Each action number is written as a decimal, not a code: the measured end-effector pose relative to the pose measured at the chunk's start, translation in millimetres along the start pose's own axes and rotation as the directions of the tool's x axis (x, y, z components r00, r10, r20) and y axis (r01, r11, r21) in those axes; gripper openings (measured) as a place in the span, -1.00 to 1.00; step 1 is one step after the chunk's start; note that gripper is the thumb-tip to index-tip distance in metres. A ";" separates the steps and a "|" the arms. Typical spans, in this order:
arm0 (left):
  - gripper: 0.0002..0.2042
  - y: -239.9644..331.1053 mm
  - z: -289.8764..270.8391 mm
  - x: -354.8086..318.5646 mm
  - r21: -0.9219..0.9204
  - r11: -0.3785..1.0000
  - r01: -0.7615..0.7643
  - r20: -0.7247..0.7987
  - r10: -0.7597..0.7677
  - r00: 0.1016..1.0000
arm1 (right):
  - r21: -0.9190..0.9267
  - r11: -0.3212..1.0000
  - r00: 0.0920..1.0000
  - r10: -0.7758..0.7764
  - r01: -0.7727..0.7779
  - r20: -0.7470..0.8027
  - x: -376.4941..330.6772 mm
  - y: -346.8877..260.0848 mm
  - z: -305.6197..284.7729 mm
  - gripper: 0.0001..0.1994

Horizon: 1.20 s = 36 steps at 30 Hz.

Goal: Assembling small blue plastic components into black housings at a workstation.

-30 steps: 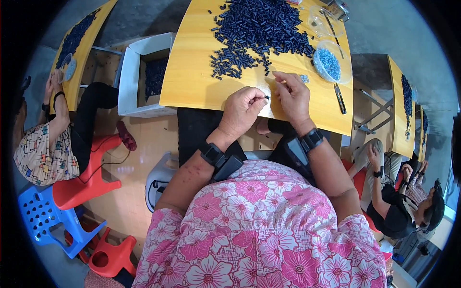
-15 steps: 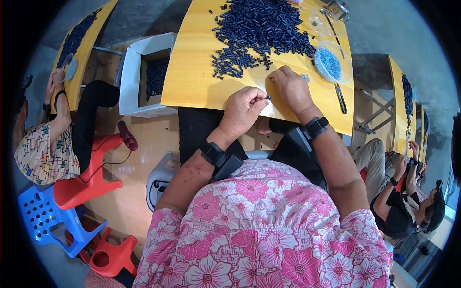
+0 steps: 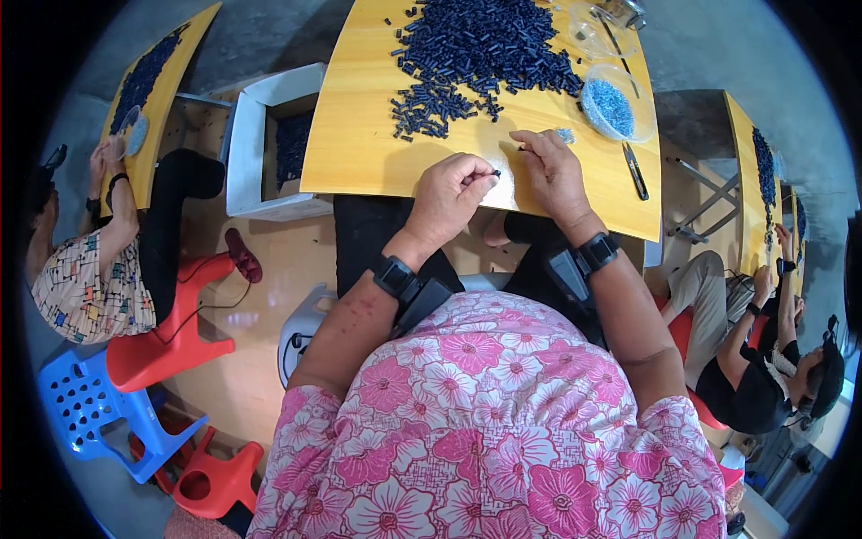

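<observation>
My left hand (image 3: 449,199) is closed in a pinch over the near part of the table. A small dark tube-shaped piece (image 3: 496,172) pokes out between its thumb and forefinger. To its right, my right hand (image 3: 555,180) hovers with fingers partly stretched and apart, and nothing shows in them. Close by its knuckles lies a little heap of pale, shiny bits (image 3: 565,135). Beyond both hands spreads a large pile of dark blue-black short tubes (image 3: 480,54). A clear round bowl (image 3: 645,126) holding small light-blue pieces stands right of the pile.
The yellow table (image 3: 359,135) carries a black pen-like tool (image 3: 635,172) and another clear dish (image 3: 588,40). A white box (image 3: 247,153) of dark pieces stands left of it. People work at tables on both sides. Red stools (image 3: 220,481) and a blue stool (image 3: 112,404) stand at left.
My right hand's fingers have straightened and come apart, lifting from the tabletop. My left hand keeps its pinch on the small dark tube with little movement.
</observation>
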<state>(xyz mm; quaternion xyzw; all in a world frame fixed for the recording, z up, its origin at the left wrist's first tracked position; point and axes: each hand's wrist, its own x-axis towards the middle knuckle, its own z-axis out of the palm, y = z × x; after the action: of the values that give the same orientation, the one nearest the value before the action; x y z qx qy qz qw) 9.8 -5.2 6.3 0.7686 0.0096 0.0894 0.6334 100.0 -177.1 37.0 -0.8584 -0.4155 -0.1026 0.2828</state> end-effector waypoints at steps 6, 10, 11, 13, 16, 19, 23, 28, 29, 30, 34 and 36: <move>-0.90 -1.6 1.2 0.7 -0.031 0.999 -0.010 -0.019 0.009 1.000 | 0.749 0.390 0.786 0.554 -0.535 0.273 -18.7 -7.6 6.9 -0.82; -0.90 1.3 -0.6 0.0 -0.027 1.000 0.012 -0.004 -0.013 1.000 | 0.818 0.096 0.678 0.618 -0.567 0.397 -19.2 -13.7 10.6 -0.83; -0.90 0.6 -0.3 -0.3 -0.027 1.000 0.015 -0.004 -0.015 1.000 | 0.817 0.095 0.677 0.619 -0.568 0.399 -19.8 -13.8 11.8 -0.83; -0.92 -0.2 -0.4 -0.1 -0.025 1.000 0.009 0.017 -0.009 1.000 | 0.848 -0.007 0.685 0.587 -0.530 0.432 -19.8 -14.3 13.9 -0.82; -0.91 0.7 -0.3 -0.1 -0.025 1.000 0.003 0.021 -0.003 1.000 | 0.850 -0.018 0.690 0.575 -0.526 0.439 -17.7 -18.4 14.0 -0.82; -0.91 -0.2 -0.8 -0.2 -0.037 0.999 0.016 0.027 -0.015 1.000 | 0.821 0.049 0.684 0.583 -0.569 0.439 -17.4 -20.1 15.7 -0.83; -0.91 -2.2 0.6 -0.5 -0.035 0.999 0.016 0.015 -0.015 1.000 | 0.809 0.042 0.667 0.593 -0.586 0.452 -16.7 -21.6 15.3 -0.82; -0.91 -0.2 0.5 -0.2 -0.011 1.000 0.005 0.015 -0.005 1.000 | 0.831 0.030 0.688 0.577 -0.556 0.440 -17.9 -19.7 15.9 -0.83; -0.91 -0.4 0.8 -0.4 -0.011 1.000 0.006 0.014 -0.006 1.000 | 0.830 0.030 0.688 0.576 -0.557 0.441 -17.9 -19.8 15.8 -0.83; -0.91 -0.8 0.8 -0.3 -0.011 1.000 0.001 0.012 -0.001 1.000 | 0.831 0.030 0.690 0.574 -0.556 0.441 -17.6 -20.1 15.6 -0.84; -0.91 -2.2 1.1 -0.7 -0.017 1.000 0.007 0.008 -0.007 1.000 | 0.828 0.041 0.694 0.570 -0.559 0.440 -16.9 -21.1 14.8 -0.83; -0.91 -1.8 0.7 -0.4 -0.004 1.000 0.004 0.010 -0.004 1.000 | 0.825 0.044 0.689 0.576 -0.564 0.440 -17.1 -20.5 14.9 -0.83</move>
<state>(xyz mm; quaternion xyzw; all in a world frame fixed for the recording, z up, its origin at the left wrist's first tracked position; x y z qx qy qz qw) 9.6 -5.6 4.4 0.7678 0.0077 0.0842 0.6350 72.4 -169.7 26.0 -0.6228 -0.0184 0.2689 0.7345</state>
